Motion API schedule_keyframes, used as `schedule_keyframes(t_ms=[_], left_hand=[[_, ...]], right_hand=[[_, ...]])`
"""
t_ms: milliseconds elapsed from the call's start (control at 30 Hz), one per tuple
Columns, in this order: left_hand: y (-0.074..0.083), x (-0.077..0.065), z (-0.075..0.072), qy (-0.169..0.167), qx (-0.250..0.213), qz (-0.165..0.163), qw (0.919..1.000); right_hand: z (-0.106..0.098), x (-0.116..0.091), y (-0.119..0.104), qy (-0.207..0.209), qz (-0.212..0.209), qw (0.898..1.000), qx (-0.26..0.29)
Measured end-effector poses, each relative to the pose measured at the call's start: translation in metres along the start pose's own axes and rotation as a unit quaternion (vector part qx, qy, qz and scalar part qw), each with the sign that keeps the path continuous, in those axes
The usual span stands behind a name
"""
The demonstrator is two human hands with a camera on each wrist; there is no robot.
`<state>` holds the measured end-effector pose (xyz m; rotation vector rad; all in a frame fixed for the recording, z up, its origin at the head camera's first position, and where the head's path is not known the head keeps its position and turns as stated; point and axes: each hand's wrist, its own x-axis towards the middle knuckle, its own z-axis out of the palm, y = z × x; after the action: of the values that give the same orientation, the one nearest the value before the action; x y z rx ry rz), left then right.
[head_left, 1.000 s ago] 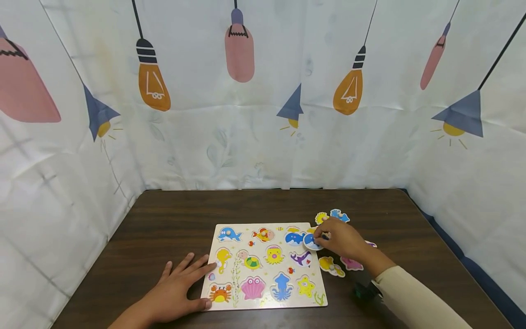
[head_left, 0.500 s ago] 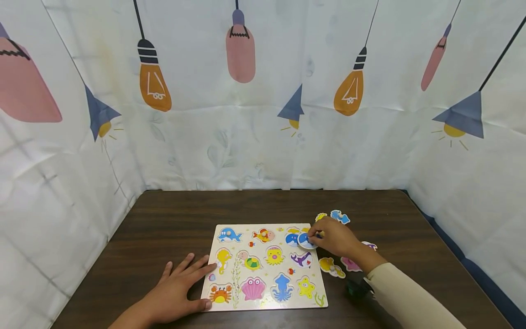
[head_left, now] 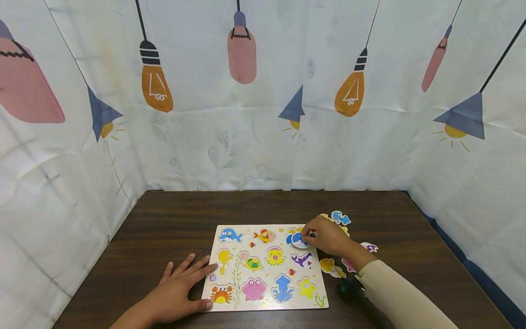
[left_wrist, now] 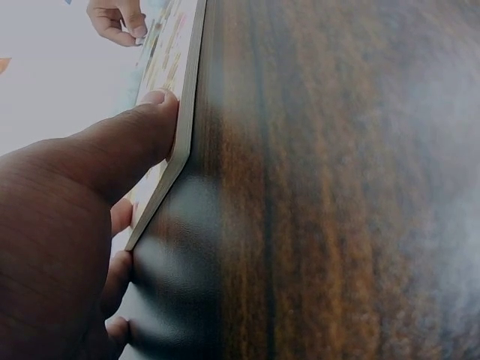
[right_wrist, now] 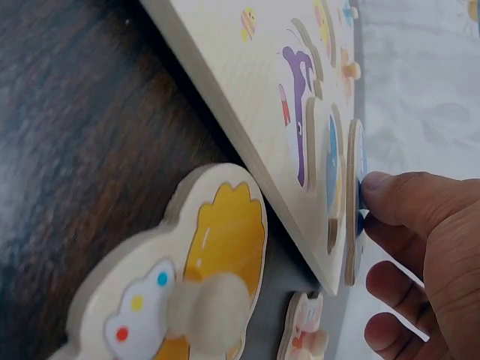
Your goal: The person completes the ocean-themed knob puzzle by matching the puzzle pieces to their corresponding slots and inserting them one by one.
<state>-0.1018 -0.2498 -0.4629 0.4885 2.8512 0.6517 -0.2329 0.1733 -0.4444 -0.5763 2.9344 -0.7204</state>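
A wooden puzzle board printed with sea animals lies on the table. My left hand is spread at its left edge, with fingertips on the board and the thumb on the near corner; the left wrist view shows the thumb lying along the rim. My right hand pinches a blue whale puzzle piece between thumb and fingers. This piece is over the board's far right whale recess, partly covering it. In the right wrist view the whale piece stands slightly off the board's surface.
A blue dolphin piece and a fish piece with knobs sit in the board's far row. Right of the board lie several loose pieces, among them a yellow piece, a blue piece and a purple-and-white piece.
My right hand has moved left with the whale piece, from the board's right edge to over the whale recess. The left hand stays on the board.
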Motion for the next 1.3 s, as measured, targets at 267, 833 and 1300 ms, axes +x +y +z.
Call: schedule_keyframes(t_ms=[267, 833, 1300], left_hand=[[0.002, -0.001, -0.001, 0.0, -0.003, 0.0, 1.0], [0.005, -0.003, -0.004, -0.001, -0.006, 0.005, 1.0], [0.001, 0.003, 0.0, -0.018, -0.005, -0.016, 0.9997]], right_hand=[[0.005, 0.006, -0.006, 0.001, -0.007, 1.0, -0.007], [0.015, 0.012, -0.009, 0.007, -0.011, 1.0, -0.018], [0.017, 0.014, -0.01, 0.004, -0.017, 1.0, -0.016]])
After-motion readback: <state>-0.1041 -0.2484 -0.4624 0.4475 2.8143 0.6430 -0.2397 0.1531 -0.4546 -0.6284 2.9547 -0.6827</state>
